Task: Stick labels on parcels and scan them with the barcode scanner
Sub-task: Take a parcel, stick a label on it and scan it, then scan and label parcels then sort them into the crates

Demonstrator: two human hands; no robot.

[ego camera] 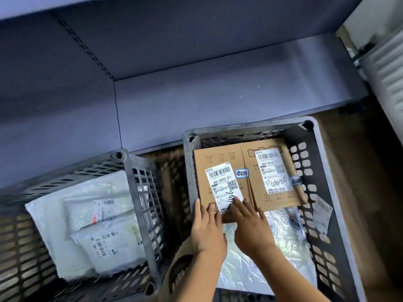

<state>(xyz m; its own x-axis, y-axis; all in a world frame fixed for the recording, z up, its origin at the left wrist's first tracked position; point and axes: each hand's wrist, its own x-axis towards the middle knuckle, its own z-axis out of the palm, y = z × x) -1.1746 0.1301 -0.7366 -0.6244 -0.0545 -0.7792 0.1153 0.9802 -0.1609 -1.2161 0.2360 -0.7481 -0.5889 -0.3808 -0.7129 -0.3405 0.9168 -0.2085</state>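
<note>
Left hand [208, 227], right hand [250, 227], fingers straight.

A person's left hand [207, 229] and right hand [250, 231] are showing bare in the near centre, with the left forearm [196, 277] and right forearm [290, 277] running uncovered from the wrists to the frame's near edge.
</note>
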